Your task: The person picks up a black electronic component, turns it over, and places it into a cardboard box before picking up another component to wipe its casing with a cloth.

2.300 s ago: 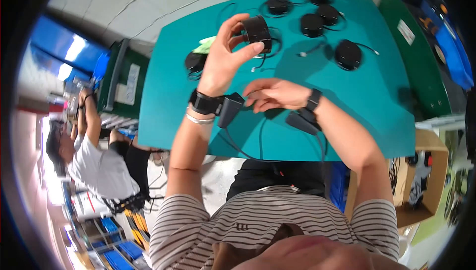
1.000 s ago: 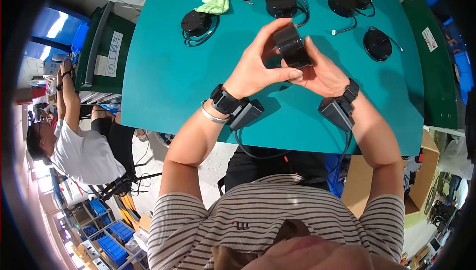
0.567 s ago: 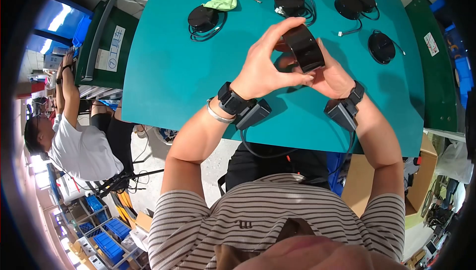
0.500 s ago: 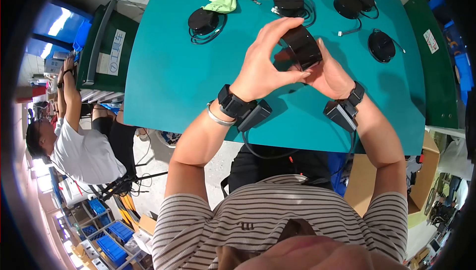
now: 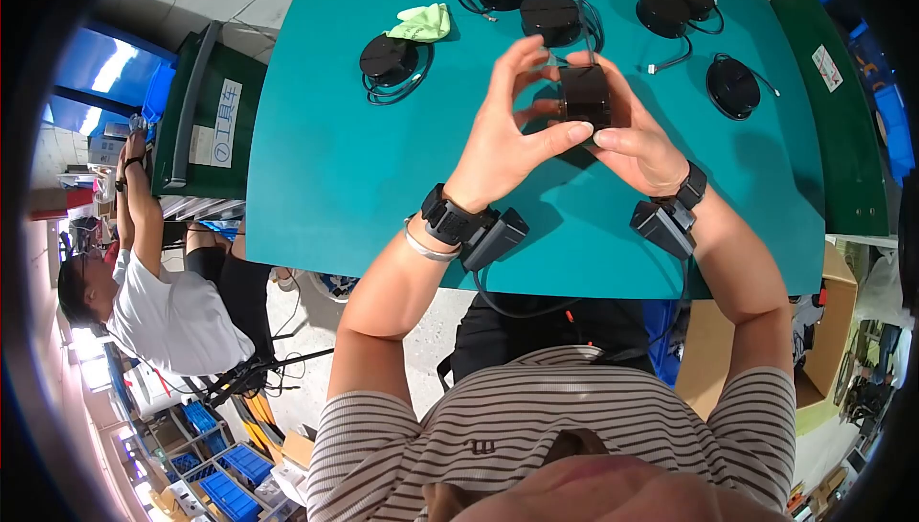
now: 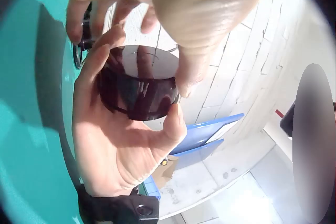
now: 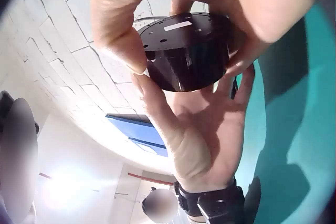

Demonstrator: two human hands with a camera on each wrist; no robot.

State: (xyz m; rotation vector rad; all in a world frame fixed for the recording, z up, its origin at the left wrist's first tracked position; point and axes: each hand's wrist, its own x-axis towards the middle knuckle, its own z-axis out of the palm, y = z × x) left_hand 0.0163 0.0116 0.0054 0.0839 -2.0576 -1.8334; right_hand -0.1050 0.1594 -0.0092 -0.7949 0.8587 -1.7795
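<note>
A short black cylindrical unit (image 5: 585,98) is held up above the green table, a dark cable running from its far side. My right hand (image 5: 639,129) grips it between thumb and fingers. Beside it, my left hand (image 5: 512,129) has its thumb at the near edge, with the fingers spread and loosely bent. The left wrist view shows the unit's glossy side (image 6: 139,95) resting against the right palm. Holes and a small white label show on the unit's flat face (image 7: 181,28) in the right wrist view, the right thumb and fingers around its rim.
Several similar black units with cables lie across the table's far part, one (image 5: 552,19) just beyond my hands. A pale green cloth (image 5: 421,22) touches another unit (image 5: 388,60) at the left. Green cabinets flank the table (image 5: 325,177); a person (image 5: 172,302) sits at the left.
The held unit has turned more upright, and its cable now shows. My left fingers have loosened and spread away from it, while my right hand has come further round it.
</note>
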